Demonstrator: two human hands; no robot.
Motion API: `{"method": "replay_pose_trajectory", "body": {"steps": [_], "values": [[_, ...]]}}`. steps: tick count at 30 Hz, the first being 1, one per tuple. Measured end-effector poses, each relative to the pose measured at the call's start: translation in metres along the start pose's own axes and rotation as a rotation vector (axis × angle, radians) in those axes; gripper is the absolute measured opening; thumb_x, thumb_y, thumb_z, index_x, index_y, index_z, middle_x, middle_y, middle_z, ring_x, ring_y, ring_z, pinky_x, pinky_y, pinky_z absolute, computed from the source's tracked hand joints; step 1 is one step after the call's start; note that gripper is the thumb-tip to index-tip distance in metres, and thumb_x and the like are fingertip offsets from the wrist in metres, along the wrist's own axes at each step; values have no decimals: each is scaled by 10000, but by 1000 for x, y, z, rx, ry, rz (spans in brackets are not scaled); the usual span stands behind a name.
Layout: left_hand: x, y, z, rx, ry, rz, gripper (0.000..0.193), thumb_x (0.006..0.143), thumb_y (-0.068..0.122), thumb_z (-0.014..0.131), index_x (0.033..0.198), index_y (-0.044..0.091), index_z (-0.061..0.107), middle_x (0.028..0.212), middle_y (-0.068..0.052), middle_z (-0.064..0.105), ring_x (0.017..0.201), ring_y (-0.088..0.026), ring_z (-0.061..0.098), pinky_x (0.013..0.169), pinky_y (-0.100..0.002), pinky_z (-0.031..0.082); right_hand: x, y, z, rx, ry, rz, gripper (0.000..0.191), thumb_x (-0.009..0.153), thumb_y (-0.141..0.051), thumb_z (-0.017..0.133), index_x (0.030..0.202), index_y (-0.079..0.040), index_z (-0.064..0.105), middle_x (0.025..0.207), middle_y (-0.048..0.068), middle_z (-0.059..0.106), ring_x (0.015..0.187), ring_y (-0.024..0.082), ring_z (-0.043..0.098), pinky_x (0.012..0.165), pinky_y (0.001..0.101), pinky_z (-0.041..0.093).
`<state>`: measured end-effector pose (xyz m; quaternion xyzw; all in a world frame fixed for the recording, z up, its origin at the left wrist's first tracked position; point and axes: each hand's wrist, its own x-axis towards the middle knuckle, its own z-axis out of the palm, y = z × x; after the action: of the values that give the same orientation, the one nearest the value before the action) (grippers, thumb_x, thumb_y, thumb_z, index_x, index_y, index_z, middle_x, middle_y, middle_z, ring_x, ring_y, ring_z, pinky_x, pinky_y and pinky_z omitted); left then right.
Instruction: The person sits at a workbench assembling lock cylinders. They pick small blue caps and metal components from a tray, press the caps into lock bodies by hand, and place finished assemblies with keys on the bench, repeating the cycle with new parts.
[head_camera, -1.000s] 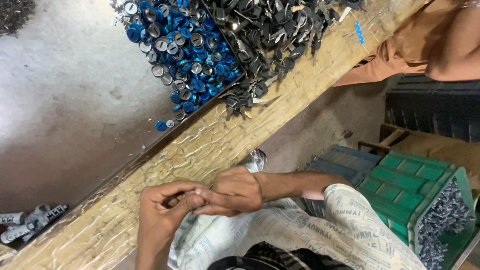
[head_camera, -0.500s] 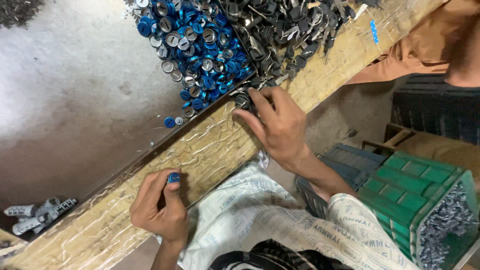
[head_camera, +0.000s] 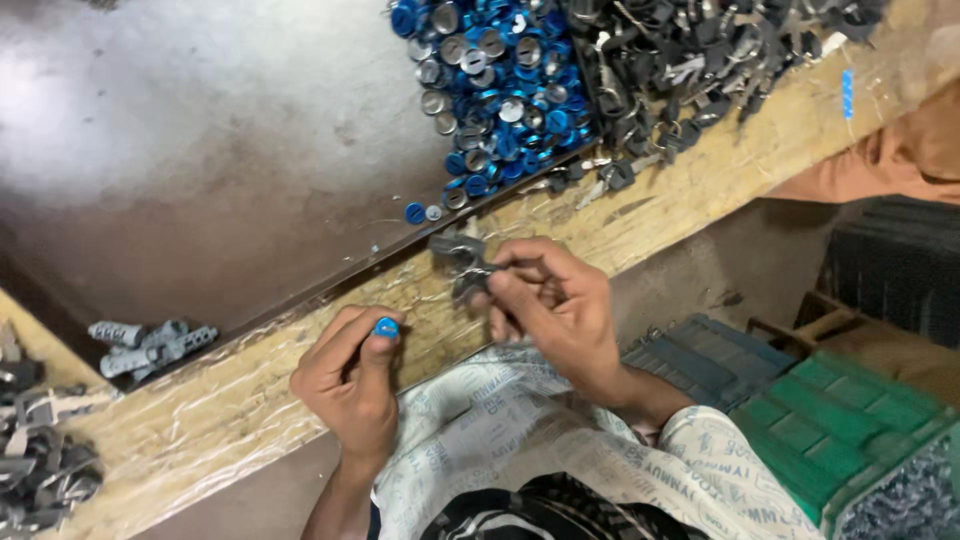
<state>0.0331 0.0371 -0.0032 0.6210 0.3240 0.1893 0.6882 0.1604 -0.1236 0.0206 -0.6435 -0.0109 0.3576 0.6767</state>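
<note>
A wooden edge (head_camera: 230, 400) fronts the grey table (head_camera: 200, 150). At lower centre, the left hand (head_camera: 350, 385) pinches a blue cap (head_camera: 386, 327) in closed fingers, while the right hand (head_camera: 555, 300) grips a dark metal clip (head_camera: 462, 262); steady, aligned seating looks best. Farther, at upper centre, lie heaps of blue caps (head_camera: 490, 90) and dark parts (head_camera: 690, 60).

The person's left hand (head_camera: 350, 385) and right hand (head_camera: 560, 305) are bare, with no gloves, rings or watch in sight, and both forearms are uncovered down to the wrists. Near the right elbow a short pale cotton sleeve (head_camera: 730, 470) begins, cream-white and covered all over with small grey-green printed lettering. The same printed pale cloth (head_camera: 480, 430) lies across the lap, creased into soft folds.
</note>
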Motion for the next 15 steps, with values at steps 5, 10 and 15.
{"method": "replay_pose_trajectory", "body": {"steps": [5,10,15], "values": [[1,6,-1,35,-36,0,284,994,221,722,993,-62,744,827,-41,650,661,-61,478,565,-200,314,-11,-6,-29,248,13,-45,300,1093,-68,587,1358,55,517,813,149,712,506,106,548,456,243,420],[-1,8,6,-48,-102,9,286,1000,232,724,1008,-53,745,861,-44,685,677,-60,518,584,-205,374,-13,-28,-50,624,-3,-151,348,1119,-64,557,1436,70,505,796,135,672,457,66,433,415,211,348],[2,8,16,-87,-220,79,263,1012,220,729,1015,-43,742,917,-49,730,785,-92,626,692,-224,484,-16,-26,-47,756,-70,-224,350,1125,-133,535,1410,68,511,797,149,661,444,66,416,404,224,382]]}}
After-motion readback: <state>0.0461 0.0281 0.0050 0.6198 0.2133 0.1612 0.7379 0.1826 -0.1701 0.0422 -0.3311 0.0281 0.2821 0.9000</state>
